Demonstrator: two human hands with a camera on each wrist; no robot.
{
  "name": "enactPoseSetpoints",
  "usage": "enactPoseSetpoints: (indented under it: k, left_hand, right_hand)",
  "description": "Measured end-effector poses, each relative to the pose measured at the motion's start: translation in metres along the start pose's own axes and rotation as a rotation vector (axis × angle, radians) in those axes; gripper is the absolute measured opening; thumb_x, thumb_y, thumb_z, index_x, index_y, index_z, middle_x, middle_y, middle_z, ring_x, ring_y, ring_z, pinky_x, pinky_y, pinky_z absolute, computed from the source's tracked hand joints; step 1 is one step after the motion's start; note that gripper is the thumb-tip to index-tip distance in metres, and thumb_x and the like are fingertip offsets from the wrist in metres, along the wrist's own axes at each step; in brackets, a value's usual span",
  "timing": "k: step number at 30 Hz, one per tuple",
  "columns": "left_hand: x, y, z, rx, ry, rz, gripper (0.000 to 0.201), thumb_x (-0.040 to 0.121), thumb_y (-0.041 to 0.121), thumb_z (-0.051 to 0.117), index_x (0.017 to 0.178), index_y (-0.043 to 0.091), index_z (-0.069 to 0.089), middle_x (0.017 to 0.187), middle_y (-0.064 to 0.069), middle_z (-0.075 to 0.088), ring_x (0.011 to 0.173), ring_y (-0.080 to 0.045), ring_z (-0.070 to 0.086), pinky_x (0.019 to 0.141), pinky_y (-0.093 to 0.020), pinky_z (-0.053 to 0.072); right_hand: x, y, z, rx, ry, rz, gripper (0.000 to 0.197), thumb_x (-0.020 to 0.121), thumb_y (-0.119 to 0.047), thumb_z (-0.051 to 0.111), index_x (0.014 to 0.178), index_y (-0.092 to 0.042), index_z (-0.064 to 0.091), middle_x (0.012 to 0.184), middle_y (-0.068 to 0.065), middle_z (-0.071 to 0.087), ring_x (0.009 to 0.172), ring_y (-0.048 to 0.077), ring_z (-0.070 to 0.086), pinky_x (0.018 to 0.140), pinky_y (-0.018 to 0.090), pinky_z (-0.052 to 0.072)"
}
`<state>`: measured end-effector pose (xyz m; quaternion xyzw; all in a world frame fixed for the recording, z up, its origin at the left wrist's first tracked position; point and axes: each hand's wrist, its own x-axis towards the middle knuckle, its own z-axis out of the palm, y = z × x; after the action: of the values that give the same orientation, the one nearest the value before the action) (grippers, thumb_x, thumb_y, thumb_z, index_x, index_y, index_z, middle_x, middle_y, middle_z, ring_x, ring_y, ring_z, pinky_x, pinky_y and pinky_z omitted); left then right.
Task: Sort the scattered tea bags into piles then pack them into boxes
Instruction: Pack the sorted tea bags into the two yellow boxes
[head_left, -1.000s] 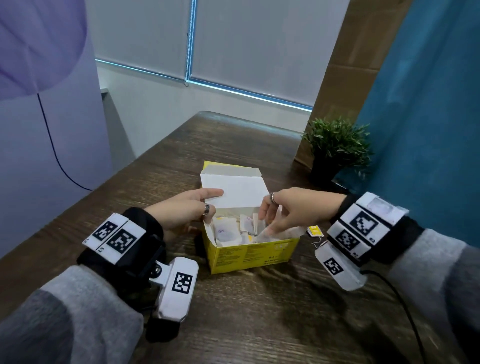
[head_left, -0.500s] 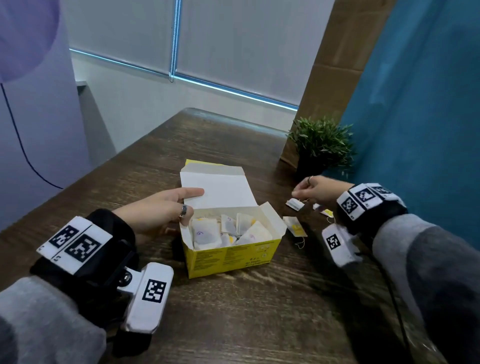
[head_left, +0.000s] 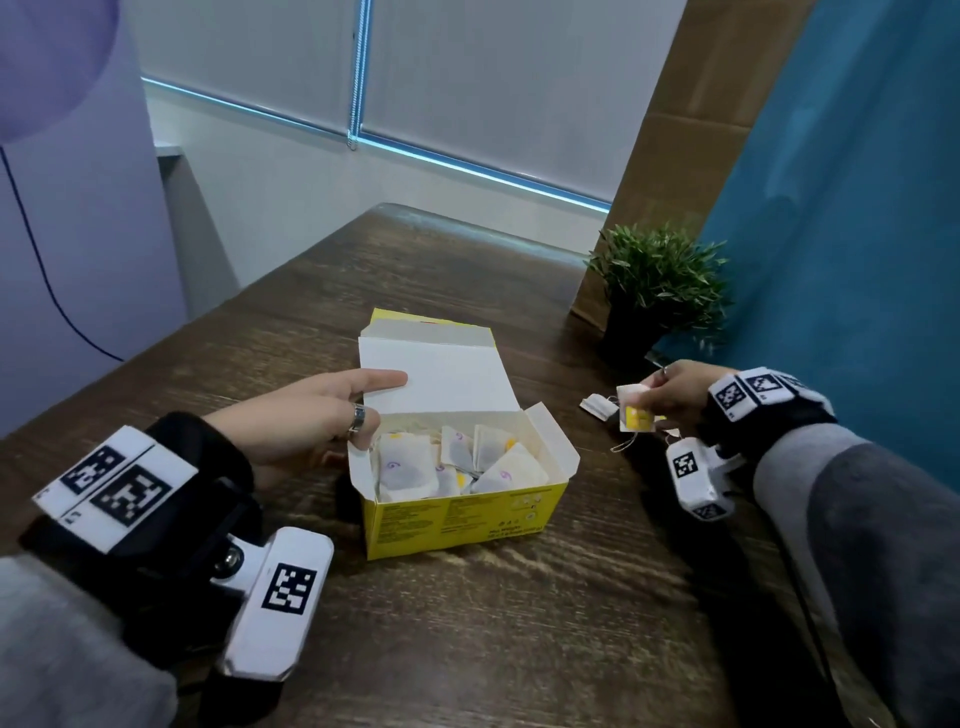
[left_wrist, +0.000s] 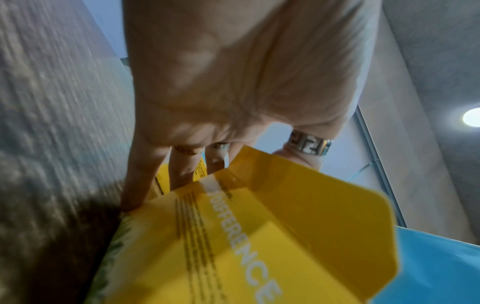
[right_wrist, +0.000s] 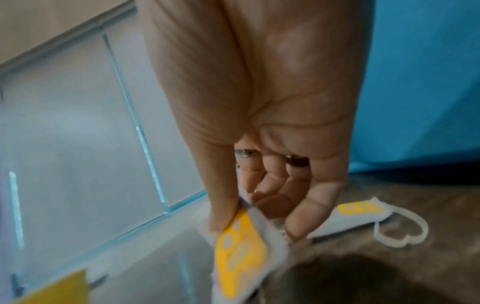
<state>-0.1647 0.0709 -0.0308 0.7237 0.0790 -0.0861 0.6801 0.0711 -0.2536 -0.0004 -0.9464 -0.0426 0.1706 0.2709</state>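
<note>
Head view: her right hand pinches a tea bag just above the table, right of the yellow box; the left hand, fingers straight, steadies its open lid.

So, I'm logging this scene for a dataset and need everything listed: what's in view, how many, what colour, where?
box: one, yellow, lid open, middle of the table.
tea bags in the box: several, exact count unclear, white with purple or yellow marks.
held tea bag: one, white with yellow tag, above the table right of the box.
loose tea bags: at least two, white, on the table by the right hand.
plant: one, green in a dark pot, far right of the table.
table: one, dark wood.
curtain: one, blue, at right.
left hand: steadies the box's left side, index finger on the lid.
right hand: pinches the held tea bag.
</note>
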Motion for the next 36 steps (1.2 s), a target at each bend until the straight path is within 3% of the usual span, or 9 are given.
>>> enactPoseSetpoints:
  k: [4,6,11,17,20,24,26,33,36]
  left_hand:
    - [0.0,-0.001,-0.001,0.024,0.008,0.01,0.071,0.051,0.0,0.048,0.113,0.032,0.055,0.126,-0.004,0.058,0.12,-0.025,0.053,0.107,-0.041,0.038]
    - [0.0,-0.002,-0.001,0.024,0.006,0.019,0.07,0.051,0.0,0.048,0.113,0.032,0.054,0.126,-0.004,0.059,0.121,-0.025,0.052,0.107,-0.041,0.037]
    - [0.001,-0.001,-0.001,0.023,-0.004,0.023,0.071,0.051,0.0,0.048,0.114,0.032,0.054,0.128,-0.003,0.057,0.118,-0.024,0.055,0.097,-0.035,0.044]
    - [0.0,-0.001,0.001,0.014,0.005,0.024,0.065,0.052,0.001,0.048,0.108,0.033,0.057,0.126,-0.003,0.059,0.115,-0.023,0.057,0.087,-0.031,0.047]
    - [0.0,0.0,0.001,0.01,0.006,0.028,0.068,0.052,0.001,0.048,0.113,0.032,0.055,0.124,-0.001,0.06,0.112,-0.022,0.059,0.082,-0.029,0.048]
    - [0.0,0.001,0.002,0.014,0.007,0.023,0.074,0.053,0.001,0.047,0.121,0.028,0.052,0.123,-0.001,0.061,0.111,-0.021,0.06,0.089,-0.031,0.048]
    - [0.0,0.001,0.001,0.011,0.008,0.025,0.076,0.053,0.0,0.047,0.124,0.026,0.051,0.121,-0.001,0.063,0.107,-0.02,0.062,0.083,-0.028,0.051]
    - [-0.001,0.003,0.003,0.032,0.007,0.022,0.078,0.053,0.001,0.047,0.127,0.026,0.048,0.119,-0.003,0.063,0.093,-0.018,0.062,0.061,-0.018,0.048]
    - [-0.002,0.003,0.003,0.044,0.019,0.026,0.08,0.053,0.001,0.047,0.129,0.024,0.049,0.122,-0.006,0.063,0.108,-0.027,0.06,0.071,-0.022,0.048]
  right_hand:
    - [0.028,0.018,-0.003,-0.422,0.055,0.061,0.016,0.08,-0.034,0.07,0.077,-0.023,0.059,0.075,-0.002,0.061,0.071,0.011,0.053,0.062,0.024,0.039]
    - [0.034,0.023,0.001,-0.458,0.002,0.059,0.015,0.083,-0.034,0.067,0.078,-0.023,0.058,0.081,-0.003,0.058,0.075,0.009,0.05,0.061,0.02,0.036]
    - [0.038,0.033,0.004,-0.367,0.105,0.05,0.022,0.08,-0.038,0.071,0.072,-0.02,0.061,0.069,-0.002,0.061,0.066,0.011,0.054,0.057,0.022,0.04]
    - [0.039,0.028,-0.005,-0.393,0.139,-0.018,0.02,0.078,-0.03,0.074,0.072,-0.02,0.058,0.077,0.001,0.062,0.071,0.013,0.054,0.059,0.023,0.042]
    - [0.038,0.015,-0.015,-0.044,0.102,-0.151,0.018,0.075,-0.016,0.074,0.072,-0.016,0.056,0.07,0.003,0.057,0.061,0.011,0.052,0.055,0.019,0.044]
    - [0.042,-0.001,-0.001,0.383,-0.09,-0.15,0.014,0.071,-0.013,0.07,0.075,-0.012,0.056,0.074,0.012,0.057,0.065,0.02,0.054,0.058,0.031,0.051]
    - [0.044,-0.007,0.017,0.245,-0.175,-0.075,0.015,0.083,-0.008,0.065,0.076,-0.012,0.053,0.072,0.009,0.057,0.065,0.019,0.054,0.048,0.026,0.051]
    - [0.046,-0.018,0.027,-0.031,-0.195,-0.091,0.017,0.08,-0.009,0.071,0.075,-0.011,0.055,0.054,-0.001,0.064,0.041,0.005,0.057,0.04,0.016,0.045]
    - [0.035,-0.023,0.029,-0.089,-0.11,-0.169,0.022,0.077,-0.009,0.074,0.072,-0.011,0.053,0.062,0.003,0.062,0.043,0.004,0.058,0.041,0.013,0.044]
